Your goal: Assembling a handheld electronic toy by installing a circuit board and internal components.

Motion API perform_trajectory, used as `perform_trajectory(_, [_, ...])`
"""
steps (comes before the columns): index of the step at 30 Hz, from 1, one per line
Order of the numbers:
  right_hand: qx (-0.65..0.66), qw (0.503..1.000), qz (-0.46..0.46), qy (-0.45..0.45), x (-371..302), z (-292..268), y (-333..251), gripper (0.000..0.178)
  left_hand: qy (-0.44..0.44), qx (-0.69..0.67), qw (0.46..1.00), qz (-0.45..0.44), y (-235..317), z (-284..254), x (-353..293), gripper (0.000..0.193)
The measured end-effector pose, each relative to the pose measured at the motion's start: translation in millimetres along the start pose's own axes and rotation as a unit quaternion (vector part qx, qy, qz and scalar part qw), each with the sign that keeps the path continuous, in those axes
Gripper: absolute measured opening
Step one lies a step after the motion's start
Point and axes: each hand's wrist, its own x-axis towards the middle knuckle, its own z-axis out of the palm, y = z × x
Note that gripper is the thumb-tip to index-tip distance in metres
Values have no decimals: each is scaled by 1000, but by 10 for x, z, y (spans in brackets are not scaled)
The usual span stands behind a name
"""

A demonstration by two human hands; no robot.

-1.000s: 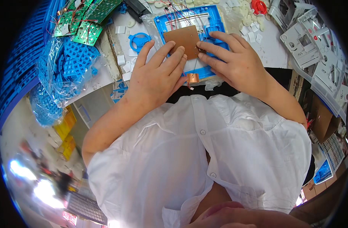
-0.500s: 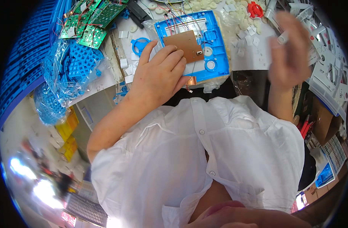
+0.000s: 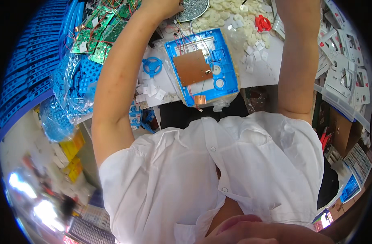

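Both my arms reach toward the far side of the bench. My left hand (image 3: 163, 7) is at the top edge, beside a round dish (image 3: 194, 17) full of small silvery pieces; most of its fingers are cut off or hidden. My right hand lies beyond the picture; only its forearm (image 3: 298, 53) shows. Between the arms rests a blue plastic housing (image 3: 230, 75), untouched. A brown circuit board (image 3: 192, 68) sits tilted on it, with thin wires running from its far side. A copper-coloured piece (image 3: 200, 100) is at the housing's near edge.
Green circuit boards (image 3: 102, 32) and bagged blue parts (image 3: 78, 81) crowd the left. A blue ring (image 3: 152, 66) and small white squares (image 3: 151, 91) lie beside the housing. Beyond are pale discs (image 3: 218, 14) and a red ring (image 3: 262, 23); white panels (image 3: 342, 61) fill a bin at right.
My left hand has left the brown circuit board and moved far forward to the round dish. My right hand has gone up out of the picture.
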Motion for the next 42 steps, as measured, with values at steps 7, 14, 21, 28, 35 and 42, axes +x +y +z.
perform_trajectory(7, [6,990,135,42,-240,-91,-167,62,112,-31,993,7,50,48,2,26])
perform_trajectory(14, [165,959,229,-34,-499,-147,-202,58,124,-52,991,-20,-26,151,80,33])
perform_trajectory(21, [368,911,184,-14,-869,-213,-275,47,214,-206,948,117,458,-421,-753,10])
perform_trajectory(28, [426,869,127,-218,-890,-231,-491,33,98,-615,783,-21,1284,-309,-1642,5])
perform_trajectory(35, [428,866,137,-220,-919,-166,-605,30,212,-542,813,9,1391,-199,-1689,12])
perform_trajectory(42, [409,876,143,-211,-931,-112,-636,31,242,-532,811,25,1411,-221,-1663,11])
